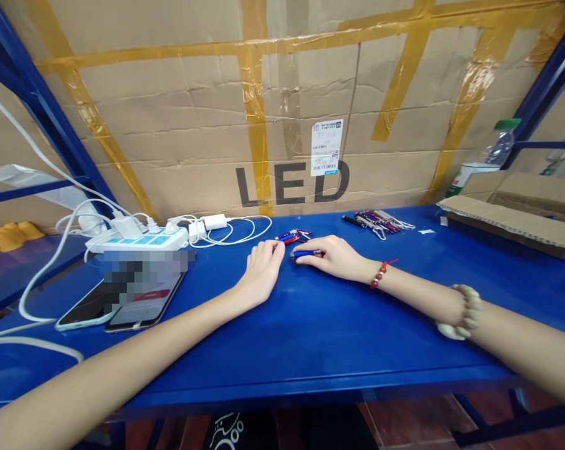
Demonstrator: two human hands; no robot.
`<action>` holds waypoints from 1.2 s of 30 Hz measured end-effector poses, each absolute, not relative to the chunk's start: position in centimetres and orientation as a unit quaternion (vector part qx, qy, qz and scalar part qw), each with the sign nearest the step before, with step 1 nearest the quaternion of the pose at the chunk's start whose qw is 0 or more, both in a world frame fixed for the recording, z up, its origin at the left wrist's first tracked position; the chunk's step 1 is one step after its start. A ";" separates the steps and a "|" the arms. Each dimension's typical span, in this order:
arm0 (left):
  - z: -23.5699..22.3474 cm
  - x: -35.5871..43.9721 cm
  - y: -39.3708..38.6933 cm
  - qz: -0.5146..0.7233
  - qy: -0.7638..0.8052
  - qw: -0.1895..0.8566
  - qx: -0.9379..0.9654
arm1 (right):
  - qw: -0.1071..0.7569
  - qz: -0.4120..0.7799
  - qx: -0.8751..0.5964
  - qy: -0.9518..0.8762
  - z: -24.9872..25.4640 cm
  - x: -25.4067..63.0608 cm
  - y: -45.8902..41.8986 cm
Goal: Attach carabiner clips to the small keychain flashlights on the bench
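Note:
My right hand (341, 257) is closed round a slim blue metal tube (305, 253), held level just above the blue table. Its dark end points left, out past my fingertips. Left of it, my left hand (262, 270) lies low on the tabletop, with fingers stretched forward and thumb apart. A small pile of red, blue and purple tubes (290, 237) lies right at its fingertips; whether they touch is hard to see. Farther right, several similar tubes with carabiner clips (379, 222), in black, silver, purple and red, lie bunched near the back.
A white power strip (139, 240) with plugs and looped white cables stands at the left back. Two phones (144, 303) lie before it. An open cardboard box (512, 215) and a plastic bottle (482, 156) occupy the right. A large taped carton (189, 125) walls the back.

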State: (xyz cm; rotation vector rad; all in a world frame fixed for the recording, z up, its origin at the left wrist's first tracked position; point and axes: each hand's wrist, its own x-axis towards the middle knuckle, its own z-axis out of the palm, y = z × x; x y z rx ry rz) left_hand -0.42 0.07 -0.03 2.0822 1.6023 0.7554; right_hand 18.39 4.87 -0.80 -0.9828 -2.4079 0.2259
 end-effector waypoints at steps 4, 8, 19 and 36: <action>0.2 -0.3 -0.1 0.266 0.578 0.204 0.744 | 0.259 0.079 -0.371 -0.888 -0.8 18.4 4.9; 0.4 -0.2 -0.1 0.257 0.582 0.200 0.746 | 0.259 0.083 -0.366 -0.890 -0.8 18.4 4.9; 0.2 -0.3 0.0 0.256 0.578 0.188 0.751 | 0.258 0.077 -0.374 -0.887 -0.9 18.4 4.9; 0.1 -0.3 0.0 0.253 0.575 0.191 0.754 | 0.255 0.097 -0.385 -0.882 -0.6 18.4 4.5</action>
